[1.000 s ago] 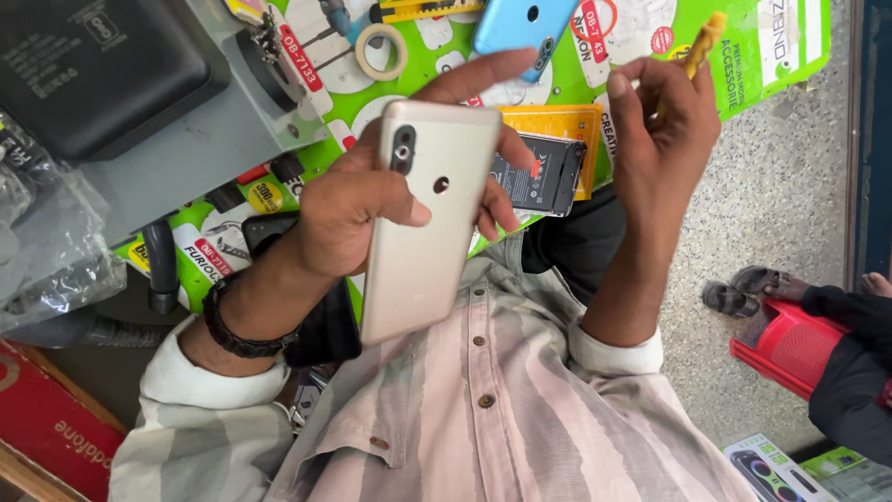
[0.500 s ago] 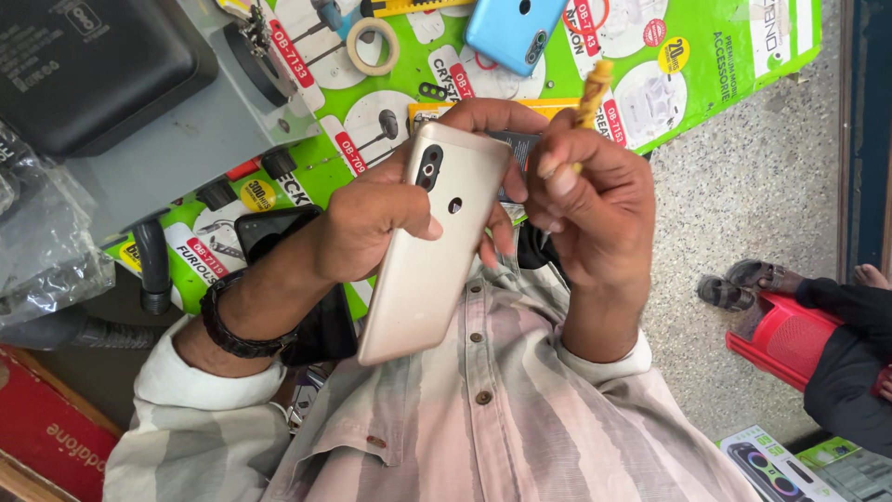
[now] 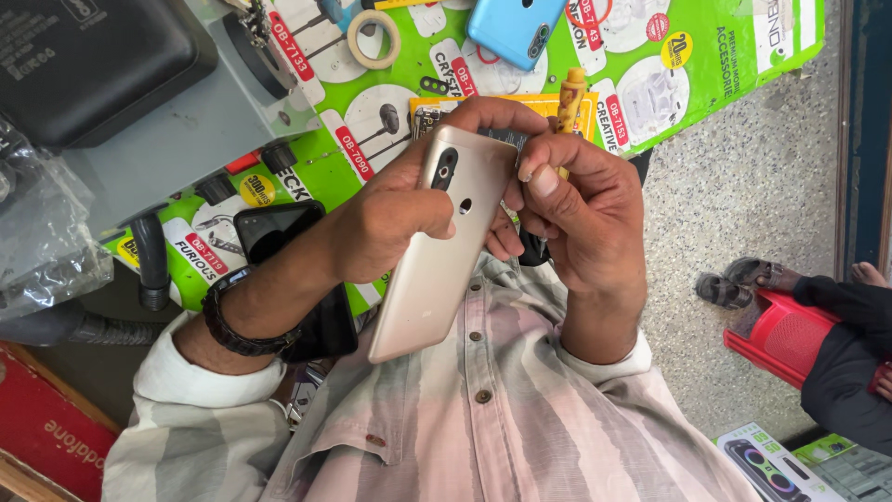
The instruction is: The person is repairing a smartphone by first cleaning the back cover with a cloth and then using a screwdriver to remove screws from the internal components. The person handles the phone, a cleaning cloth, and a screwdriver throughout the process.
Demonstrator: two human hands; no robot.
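Green mat (image 3: 762, 56), two phones: gold phone (image 3: 437, 270), blue phone (image 3: 514, 28).

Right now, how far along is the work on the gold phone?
Done: nothing visibly removed, the gold phone still wears its back. In hand: left hand grips it, right hand holds a yellow-handled tool at its top edge. Left: opening it, apparently.

**A phone repair stall**

The desk (image 3: 688, 102) is covered by a green poster of earphones and other phone accessories. On it lie a blue phone (image 3: 514, 28), a roll of tape (image 3: 372, 39) and a dark phone (image 3: 279, 231). At far left stands a grey machine (image 3: 167, 130) with knobs and a hose. Boxed gadgets (image 3: 771, 460) lie on the speckled floor (image 3: 743, 214) at near right.
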